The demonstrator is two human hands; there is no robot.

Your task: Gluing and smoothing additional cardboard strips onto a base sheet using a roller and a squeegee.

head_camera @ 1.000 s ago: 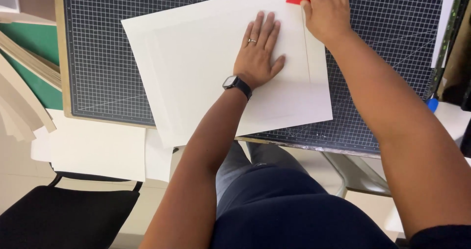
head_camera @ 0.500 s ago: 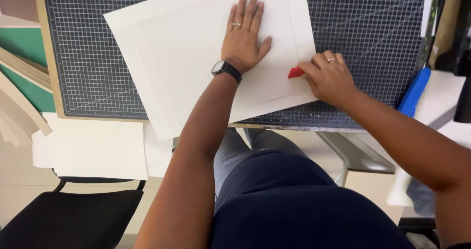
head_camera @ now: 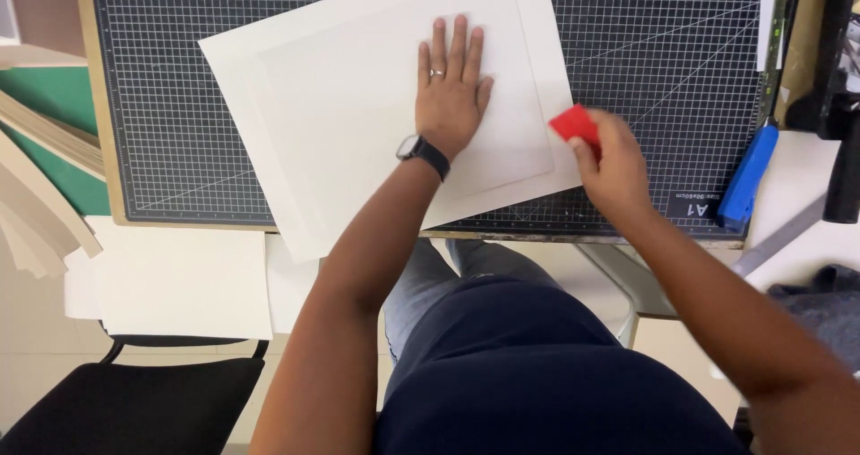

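Red scraper at sheet edge

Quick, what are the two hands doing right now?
Left hand: open, pressed flat on the white sheet.
Right hand: closed, holding a small red tool at the sheet's right edge.

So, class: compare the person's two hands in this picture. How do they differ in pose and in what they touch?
The left hand lies flat, fingers spread, palm down on the white sheet; the right hand is curled, pinching a small red tool. The left hand rests well inside the sheet; the right sits at its right edge, over the cutting mat. Only the left wrist bears a watch. Both are bare.
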